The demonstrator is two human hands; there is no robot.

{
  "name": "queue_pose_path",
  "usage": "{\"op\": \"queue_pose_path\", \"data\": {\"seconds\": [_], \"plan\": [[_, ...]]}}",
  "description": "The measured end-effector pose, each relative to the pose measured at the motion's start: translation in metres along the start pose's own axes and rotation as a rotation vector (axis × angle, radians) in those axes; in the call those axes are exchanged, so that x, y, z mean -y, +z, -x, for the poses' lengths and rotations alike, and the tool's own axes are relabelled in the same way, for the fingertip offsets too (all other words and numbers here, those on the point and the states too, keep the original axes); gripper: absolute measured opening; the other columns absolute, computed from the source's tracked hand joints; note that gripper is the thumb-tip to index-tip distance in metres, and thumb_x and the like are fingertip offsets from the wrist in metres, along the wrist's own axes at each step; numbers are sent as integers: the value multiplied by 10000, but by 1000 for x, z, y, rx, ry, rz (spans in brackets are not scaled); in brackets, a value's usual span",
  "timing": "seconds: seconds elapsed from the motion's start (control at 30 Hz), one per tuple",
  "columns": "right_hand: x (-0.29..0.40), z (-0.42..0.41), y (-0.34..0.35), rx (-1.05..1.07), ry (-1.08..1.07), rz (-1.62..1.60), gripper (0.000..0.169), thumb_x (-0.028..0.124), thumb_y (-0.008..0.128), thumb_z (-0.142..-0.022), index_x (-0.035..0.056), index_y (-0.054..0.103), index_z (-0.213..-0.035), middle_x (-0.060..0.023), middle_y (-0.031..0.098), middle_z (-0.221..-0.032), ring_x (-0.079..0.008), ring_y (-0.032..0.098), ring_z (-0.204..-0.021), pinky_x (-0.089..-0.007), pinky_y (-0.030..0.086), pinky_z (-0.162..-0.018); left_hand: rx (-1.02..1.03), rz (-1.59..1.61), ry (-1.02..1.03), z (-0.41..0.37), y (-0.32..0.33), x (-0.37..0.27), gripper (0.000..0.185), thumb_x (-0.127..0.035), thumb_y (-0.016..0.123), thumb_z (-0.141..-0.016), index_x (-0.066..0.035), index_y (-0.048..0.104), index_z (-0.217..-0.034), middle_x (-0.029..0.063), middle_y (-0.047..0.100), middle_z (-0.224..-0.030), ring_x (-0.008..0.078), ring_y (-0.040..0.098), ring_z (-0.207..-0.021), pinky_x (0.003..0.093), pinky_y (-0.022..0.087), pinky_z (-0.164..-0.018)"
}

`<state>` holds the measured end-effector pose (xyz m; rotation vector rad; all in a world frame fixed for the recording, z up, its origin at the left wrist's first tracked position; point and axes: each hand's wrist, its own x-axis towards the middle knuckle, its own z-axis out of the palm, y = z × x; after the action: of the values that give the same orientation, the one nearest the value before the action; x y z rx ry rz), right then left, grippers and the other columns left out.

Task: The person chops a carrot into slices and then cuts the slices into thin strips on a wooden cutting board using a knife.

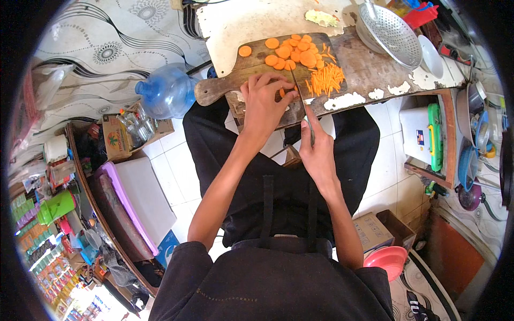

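Observation:
My right hand [318,140] grips the handle of a kitchen knife [298,90], its blade pointing away from me over a wooden cutting board [257,74]. Curled fingers of my left hand [263,96] press carrot slices [282,93] against the board, just left of the blade. Part of those slices is hidden by the fingers. Round carrot slices [307,58] lie in a loose pile on the far half of the board. At its right end sits a heap of thin carrot sticks [327,80]. The board's handle [207,91] points left.
A metal colander [389,36] and a white bowl [430,56] stand at the right of the worn wooden table [357,60]. Pale shredded vegetable [321,18] lies beyond the board. Left of the table is a large blue water jug [168,92], near a cardboard box [116,136] of glass bottles.

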<state>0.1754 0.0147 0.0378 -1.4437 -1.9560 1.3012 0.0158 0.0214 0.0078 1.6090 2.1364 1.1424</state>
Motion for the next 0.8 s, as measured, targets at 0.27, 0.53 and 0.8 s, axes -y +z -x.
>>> {"op": "queue_pose_path", "data": {"seconds": [0.27, 0.53, 0.8], "plan": [[1, 2, 0, 24, 14, 39, 445, 137, 474, -1024, 65, 434, -1461, -327, 617, -760, -518, 638, -803, -526, 485, -652, -16, 2, 8, -1, 1, 3, 144, -166, 785, -779, -111, 789, -912, 20, 687, -1074, 280, 525, -1105, 435, 341, -987], [-4, 1, -1, 24, -43, 60, 444, 111, 468, -1020, 32, 425, -1454, -330, 597, -720, -488, 647, -740, -524, 472, -612, -1, -7, 0, -2, 2, 2, 126, -162, 785, -784, -109, 787, -899, 14, 689, -1070, 284, 528, -1103, 433, 350, -980], [-13, -1, -4, 6, -131, 92, 418, 63, 496, -1005, 33, 458, -1421, -303, 588, -683, -463, 636, -668, -467, 484, -556, 4, -24, 28, -3, 2, 4, 116, -153, 782, -799, -105, 784, -905, 14, 687, -1082, 284, 529, -1107, 426, 350, -992]]}}
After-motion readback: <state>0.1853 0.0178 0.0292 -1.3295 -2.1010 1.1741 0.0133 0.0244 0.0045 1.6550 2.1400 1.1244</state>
